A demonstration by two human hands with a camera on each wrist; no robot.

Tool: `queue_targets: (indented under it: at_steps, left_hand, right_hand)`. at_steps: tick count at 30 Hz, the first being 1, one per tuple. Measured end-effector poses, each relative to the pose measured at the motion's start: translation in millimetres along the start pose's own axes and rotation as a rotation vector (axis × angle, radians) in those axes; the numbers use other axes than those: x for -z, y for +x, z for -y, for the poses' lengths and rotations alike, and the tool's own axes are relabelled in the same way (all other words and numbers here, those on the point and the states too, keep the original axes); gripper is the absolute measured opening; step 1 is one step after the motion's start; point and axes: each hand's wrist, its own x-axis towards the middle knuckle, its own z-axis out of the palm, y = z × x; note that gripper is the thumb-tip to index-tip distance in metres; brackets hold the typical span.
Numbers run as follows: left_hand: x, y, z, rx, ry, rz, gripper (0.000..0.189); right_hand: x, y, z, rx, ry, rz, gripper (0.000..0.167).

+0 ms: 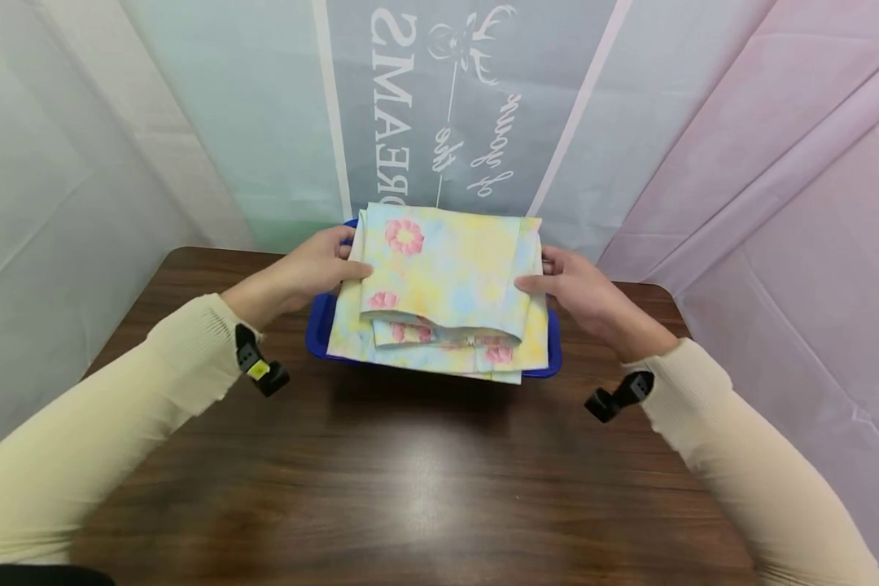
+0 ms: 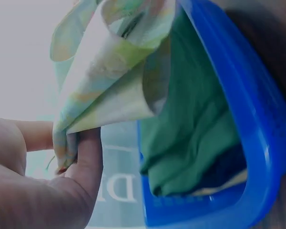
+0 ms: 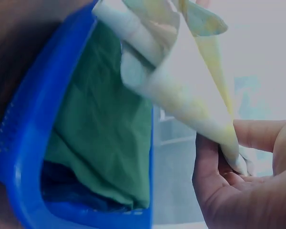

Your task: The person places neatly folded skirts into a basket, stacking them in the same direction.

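A folded cloth (image 1: 447,268), pastel yellow and blue with pink flowers, is held up over a blue plastic basket (image 1: 321,325). My left hand (image 1: 321,264) pinches its left side, thumb on top and fingers beneath. On the opposite side my right hand (image 1: 575,285) grips the cloth in the same manner. Both wrist views show the folded layers bunched between thumb and fingers, with loose folds hanging open. Inside the basket lies a green cloth (image 2: 195,114), with a dark blue cloth (image 3: 62,183) partly showing under it. From the head view the patterned cloth hides most of the basket.
The basket stands near the far edge of a dark wooden table (image 1: 425,472). Behind it hangs a grey-blue curtain (image 1: 469,106) with mirrored white lettering. Pale curtains (image 1: 798,268) close off both sides.
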Motion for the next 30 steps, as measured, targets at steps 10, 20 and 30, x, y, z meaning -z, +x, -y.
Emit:
queue_targets:
  at_steps: [10,20,30]
  left_hand:
    - [-0.4,56.0,20.3,0.024,0.164,-0.005,0.046]
    - [-13.9,67.4,35.6,0.093,0.48,0.087,0.043]
    - [-10.3,63.3,36.4,0.126,0.532,0.149,0.04]
  right_hand:
    - [-0.7,56.5,-25.0,-0.108,-0.105,-0.096,0.062]
    - [-12.8,69.6,-42.7,-0.168,-0.398,-0.062,0.06]
    - [-15.4,70.6,-45.4,-0.196,-0.468,-0.006,0.062]
